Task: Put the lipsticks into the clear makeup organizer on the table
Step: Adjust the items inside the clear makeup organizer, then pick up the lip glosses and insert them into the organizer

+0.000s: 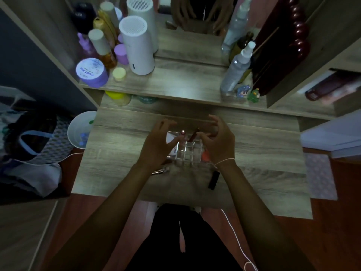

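On the shelf, a purple jar [91, 72] apparently reads "MOST".

Both hands hovered with fingers spread, the left hand [156, 141] and right hand [218, 141] flanking the clear makeup organizer [188, 151] on the tabletop [263, 167]; two lipsticks [192, 136] stood inside; a black lipstick [213, 179] lay nearer, right.
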Demonstrator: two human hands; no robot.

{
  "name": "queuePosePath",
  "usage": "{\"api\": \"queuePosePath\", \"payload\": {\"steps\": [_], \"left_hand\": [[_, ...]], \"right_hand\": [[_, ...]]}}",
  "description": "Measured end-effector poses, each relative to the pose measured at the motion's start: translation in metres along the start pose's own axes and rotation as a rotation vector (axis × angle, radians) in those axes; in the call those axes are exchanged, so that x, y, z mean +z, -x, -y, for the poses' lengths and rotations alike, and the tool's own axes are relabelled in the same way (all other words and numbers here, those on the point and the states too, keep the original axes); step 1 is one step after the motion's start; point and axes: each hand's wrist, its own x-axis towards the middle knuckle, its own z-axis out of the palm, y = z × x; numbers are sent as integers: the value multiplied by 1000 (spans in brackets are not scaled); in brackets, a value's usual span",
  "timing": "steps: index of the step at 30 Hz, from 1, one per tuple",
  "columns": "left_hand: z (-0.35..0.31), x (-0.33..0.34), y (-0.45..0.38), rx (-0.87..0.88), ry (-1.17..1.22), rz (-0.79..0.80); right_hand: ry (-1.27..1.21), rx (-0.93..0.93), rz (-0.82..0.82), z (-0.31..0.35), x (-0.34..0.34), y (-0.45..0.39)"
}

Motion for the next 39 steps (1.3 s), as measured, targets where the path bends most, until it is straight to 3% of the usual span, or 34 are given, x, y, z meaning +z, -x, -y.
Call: {"api": "queuePosePath", "payload": {"steps": [7, 16, 27, 39], "left_hand": [[28, -26, 50, -7, -38, -142], [50, 2, 108, -81, -136, 115], [68, 13, 132, -221, -316, 109], [104, -11, 164, -357, -350, -58]], "right_hand": [[-36, -94, 31, 6, -8, 23], [41, -30, 428, -18, 35, 78], [157, -221, 637, -9, 77, 81], [639, -343, 751, -11, 112, 84]]}}
